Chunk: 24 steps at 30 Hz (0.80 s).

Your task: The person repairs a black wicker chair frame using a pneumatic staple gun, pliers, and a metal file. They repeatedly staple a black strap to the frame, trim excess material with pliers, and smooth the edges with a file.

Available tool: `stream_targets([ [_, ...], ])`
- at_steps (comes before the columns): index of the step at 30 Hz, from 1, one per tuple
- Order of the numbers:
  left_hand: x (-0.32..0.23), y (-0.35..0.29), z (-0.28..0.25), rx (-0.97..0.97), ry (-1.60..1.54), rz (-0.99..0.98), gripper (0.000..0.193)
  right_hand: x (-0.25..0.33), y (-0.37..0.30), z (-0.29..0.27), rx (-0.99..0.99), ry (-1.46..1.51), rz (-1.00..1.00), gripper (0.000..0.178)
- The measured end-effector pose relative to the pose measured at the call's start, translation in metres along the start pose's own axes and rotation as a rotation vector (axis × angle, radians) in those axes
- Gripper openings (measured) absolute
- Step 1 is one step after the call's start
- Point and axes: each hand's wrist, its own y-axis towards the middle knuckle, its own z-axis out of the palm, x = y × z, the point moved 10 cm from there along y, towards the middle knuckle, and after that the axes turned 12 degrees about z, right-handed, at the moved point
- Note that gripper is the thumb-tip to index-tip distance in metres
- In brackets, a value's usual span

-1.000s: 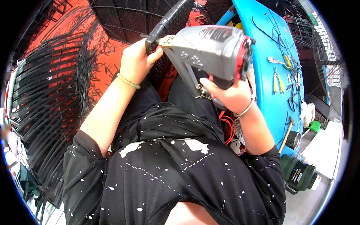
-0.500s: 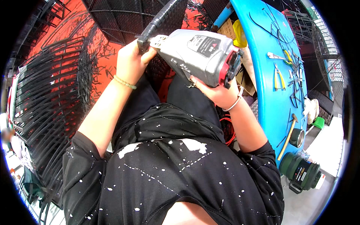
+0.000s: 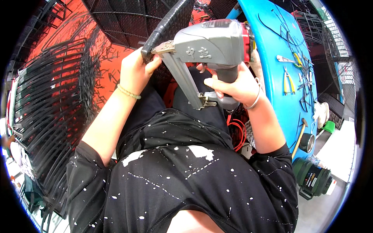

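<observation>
My right hand [image 3: 237, 87] is closed around the dark handle of a grey air stapler [image 3: 211, 44]. The stapler's nose points left and meets the end of a black strip-wrapped bar [image 3: 167, 25]. Its long magazine slants down over my lap. My left hand [image 3: 136, 70] grips the bar's end from below, thumb close beside the stapler's nose. The bar runs up and away toward a black woven panel [image 3: 120, 19]. Whether a staple is in the bar cannot be seen.
A blue table [image 3: 272, 73] at right bears yellow-handled pliers [image 3: 289, 81], a hammer [image 3: 299, 138] and black strips. A dark green jug [image 3: 312, 178] stands beyond its near end. Slatted black wicker [image 3: 50, 101] fills the left. A red hose [image 3: 237, 134] hangs below the stapler. Black scraps litter the red floor [image 3: 110, 62].
My right hand has turned the stapler, so its side, handle and magazine now show. The nose has come up against the bar's end. My left hand has stayed nearly in place.
</observation>
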Motion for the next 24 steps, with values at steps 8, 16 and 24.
stream_targets([
  [8,0.004,-0.003,0.0,0.052,0.005,-0.031,0.019,0.002,-0.013,0.004,-0.272,-0.25,-0.317,0.026],
  [16,0.002,-0.003,-0.002,0.016,0.013,-0.037,0.018,0.0,-0.023,0.011,-0.382,-0.447,-0.464,0.032],
  [24,0.006,-0.003,0.0,-0.035,-0.005,-0.021,0.02,-0.001,-0.036,0.026,-0.493,-0.808,-0.678,0.034],
])
